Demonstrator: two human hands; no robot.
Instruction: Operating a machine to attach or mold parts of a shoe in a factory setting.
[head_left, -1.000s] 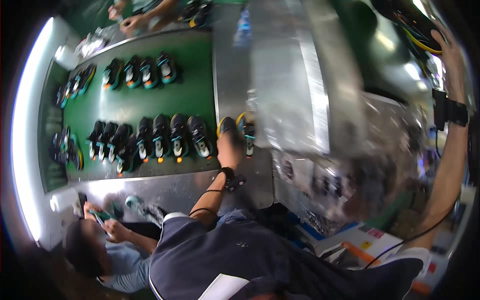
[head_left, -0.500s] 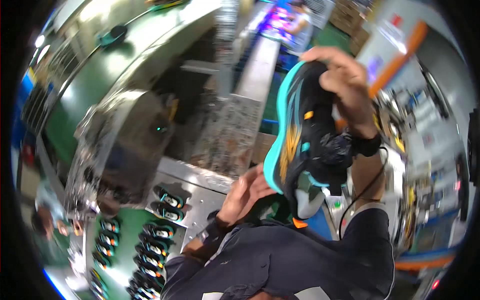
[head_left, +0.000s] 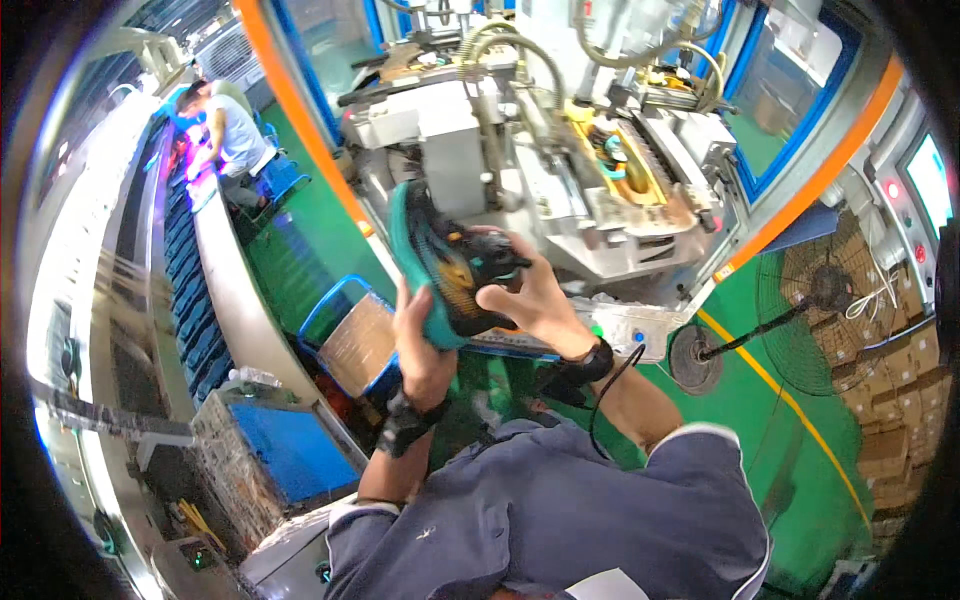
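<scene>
A black sneaker (head_left: 452, 276) with a teal sole and yellow-orange side markings is held up in front of my chest, between both hands. My left hand (head_left: 424, 352) is closed on the teal sole at the end nearer me. From the other side, my right hand (head_left: 545, 308) grips the black upper, thumb and fingers bent around it. Part of the upper is hidden by the right hand's fingers. Just beyond the shoe stands a machine (head_left: 450, 150) with hoses and metal fixtures. A yellow fixture (head_left: 640, 180) in it has a dark and teal piece in it.
Orange posts (head_left: 300, 110) frame the machine. A blue-framed stool (head_left: 355, 340) stands at left, beside a long conveyor (head_left: 225, 270). A fan (head_left: 825, 290) and stacked cartons (head_left: 890, 450) are at right. Farther off at left, a person (head_left: 230, 130) sits by a purple-lit station.
My view has swung right, from the metal bench to the machine. The shoe has come down and left in view, and my left hand, earlier with extended fingers at its lower end, now grips it.
</scene>
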